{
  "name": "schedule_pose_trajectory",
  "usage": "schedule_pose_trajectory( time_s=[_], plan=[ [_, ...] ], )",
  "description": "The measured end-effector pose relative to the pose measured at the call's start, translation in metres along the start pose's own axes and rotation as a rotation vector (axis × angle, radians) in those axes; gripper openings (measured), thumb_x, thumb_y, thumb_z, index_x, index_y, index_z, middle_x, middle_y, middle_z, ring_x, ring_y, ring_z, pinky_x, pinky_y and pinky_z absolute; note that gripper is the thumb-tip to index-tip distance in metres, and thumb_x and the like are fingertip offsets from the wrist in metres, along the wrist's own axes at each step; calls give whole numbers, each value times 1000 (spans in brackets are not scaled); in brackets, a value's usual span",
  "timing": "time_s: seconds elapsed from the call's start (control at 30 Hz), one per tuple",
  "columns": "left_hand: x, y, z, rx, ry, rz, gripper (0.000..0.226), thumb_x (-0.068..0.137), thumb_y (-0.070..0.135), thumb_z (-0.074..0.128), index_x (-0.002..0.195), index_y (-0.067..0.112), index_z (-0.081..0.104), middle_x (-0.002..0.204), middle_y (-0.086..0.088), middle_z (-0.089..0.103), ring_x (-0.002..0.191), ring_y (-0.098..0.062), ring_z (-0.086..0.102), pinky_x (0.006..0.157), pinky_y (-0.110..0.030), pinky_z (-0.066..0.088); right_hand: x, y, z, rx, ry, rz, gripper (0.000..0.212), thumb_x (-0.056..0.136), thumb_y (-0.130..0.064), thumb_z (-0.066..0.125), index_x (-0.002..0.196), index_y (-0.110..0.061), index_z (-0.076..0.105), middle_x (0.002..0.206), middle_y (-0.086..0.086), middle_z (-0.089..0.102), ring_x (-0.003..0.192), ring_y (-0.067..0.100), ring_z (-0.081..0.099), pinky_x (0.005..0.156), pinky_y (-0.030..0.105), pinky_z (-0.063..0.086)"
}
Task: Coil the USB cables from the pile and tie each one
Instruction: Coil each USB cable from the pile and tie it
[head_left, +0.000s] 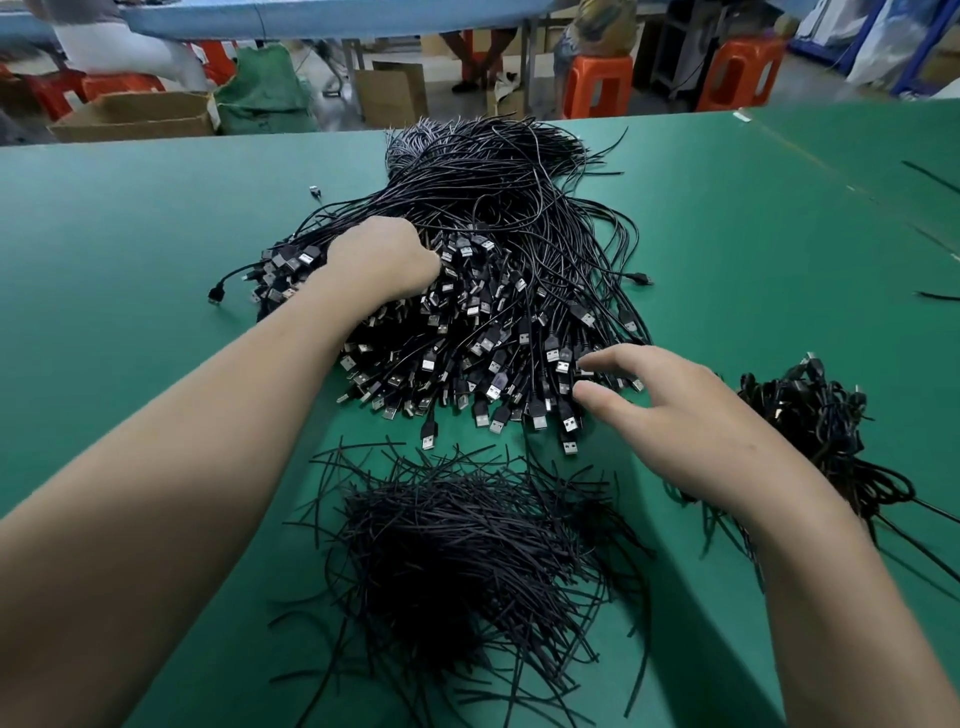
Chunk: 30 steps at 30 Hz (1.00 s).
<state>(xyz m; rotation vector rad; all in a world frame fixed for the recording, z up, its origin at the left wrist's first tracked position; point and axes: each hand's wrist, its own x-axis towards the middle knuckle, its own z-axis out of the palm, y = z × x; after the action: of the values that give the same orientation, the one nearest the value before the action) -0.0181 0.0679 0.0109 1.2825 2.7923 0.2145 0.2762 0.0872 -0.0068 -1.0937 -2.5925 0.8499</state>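
The pile of USB cables (467, 291) fills the frame's centre on the green counter (130, 234). Picking stage: the left hand (382, 260) is clenched into the plugs, the right hand (670, 410) is spread open – next, free one cable, then coil it.

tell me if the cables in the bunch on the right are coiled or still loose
Coiled, as far as visible: the bunch on the right shows looped, bundled strands, unlike the straight runs in the main pile. Ties cannot be made out.
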Motion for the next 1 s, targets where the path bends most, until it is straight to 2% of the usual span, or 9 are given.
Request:
schedule_pose_trajectory(
  time_s=[0.07,0.2,0.33,0.5,0.6,0.67,0.8,0.87,1.0],
  plan=[
    [-29,7,-11,-249,-24,57,28,97,31,53,83,10,67,79,-8,63,73,-24,56,65,-25,45,1,-2,4,136,28,-1,40,99,-55,47,125,-31,66,120,-23,65,117,1,58,87,15,42],
    [-118,27,-20,-637,-218,333,30,99,36,59,80,17,72,74,-8,68,66,-14,56,65,-37,55,9,-11,22,768,-27,173,71,102,-65,22,110,-18,75,99,-2,78,97,13,71,84,36,53],
    [-179,42,-5,-499,-356,463,38,97,40,67,70,13,64,54,15,50,49,-5,41,53,-24,39,9,-22,31,1381,-260,310,78,103,-64,24,115,-3,71,86,7,73,74,17,68,66,30,58],
    [-191,33,7,-251,-278,383,51,95,58,62,69,14,63,52,7,54,49,-13,44,55,-29,39,9,-32,29,1772,-262,362,31,108,-30,42,95,-11,63,54,-8,44,47,7,46,44,20,45],
    [-189,14,3,-269,-209,318,53,88,73,48,81,25,73,65,9,68,57,-11,57,63,-29,53,5,-31,25,1783,-361,327,30,107,-28,42,81,-17,51,52,-10,23,41,5,20,35,17,19],
    [-179,0,3,-343,11,303,39,89,64,48,107,38,72,102,17,73,91,-5,66,90,-35,56,1,-33,21,1687,-449,267,36,104,-37,44,73,-20,48,53,-11,19,44,6,12,37,19,11],
    [-158,-11,4,-344,243,663,43,107,29,53,149,23,54,156,5,49,150,-14,36,124,-32,25,-8,-45,21,1498,-690,60,44,103,-45,43,66,-22,49,49,-12,21,42,6,13,38,19,13],
    [-155,-13,9,-419,225,760,34,107,26,51,137,19,66,147,4,59,147,-14,42,123,-35,30,-12,-49,23,1402,-738,-60,44,106,-38,41,70,-21,57,51,-10,23,41,5,19,38,19,19],
    [-155,-18,11,-529,315,774,22,104,22,57,104,17,78,88,5,69,86,-16,63,81,-41,50,-13,-50,24,1407,-763,-105,33,106,-25,43,94,-10,70,59,-6,28,49,6,28,44,18,27]
  ],
)
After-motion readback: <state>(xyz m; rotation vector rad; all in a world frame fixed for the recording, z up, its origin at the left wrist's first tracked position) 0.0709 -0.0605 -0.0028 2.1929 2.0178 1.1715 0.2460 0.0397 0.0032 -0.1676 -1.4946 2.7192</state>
